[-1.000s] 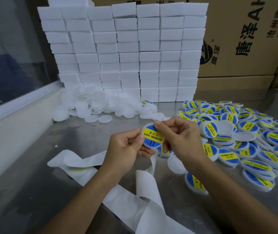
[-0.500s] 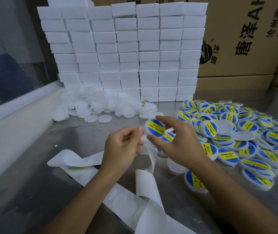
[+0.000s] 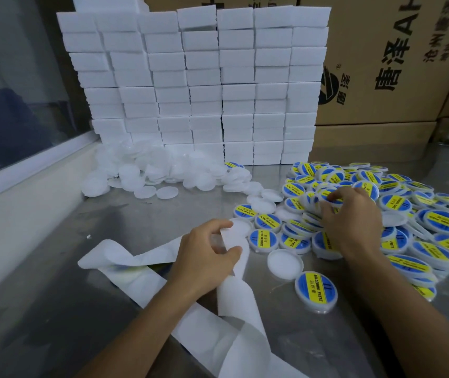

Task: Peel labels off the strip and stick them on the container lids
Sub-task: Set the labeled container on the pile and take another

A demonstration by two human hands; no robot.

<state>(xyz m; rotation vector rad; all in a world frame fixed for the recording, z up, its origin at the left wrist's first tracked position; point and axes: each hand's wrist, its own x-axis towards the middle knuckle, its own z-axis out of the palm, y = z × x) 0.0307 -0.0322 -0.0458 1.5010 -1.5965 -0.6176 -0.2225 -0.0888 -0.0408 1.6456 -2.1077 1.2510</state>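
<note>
Down on the steel tabletop point(image 3: 141, 222), the left hand point(image 3: 204, 255) has its grip curled round the white backing strip point(image 3: 234, 304), thumb and fingers pinching it near its upper end beside a plain white lid point(image 3: 241, 225). To the right, the right hand point(image 3: 351, 219) reaches into the heap of labelled lids point(image 3: 422, 222), fingertips pinching the rim of one labelled lid point(image 3: 329, 196) at the pile's near edge. Unlabelled lids point(image 3: 147, 173) lie heaped at the foot of stacked white blocks point(image 3: 204, 85). Cardboard cartons point(image 3: 397, 64) stand behind the heap.
</note>
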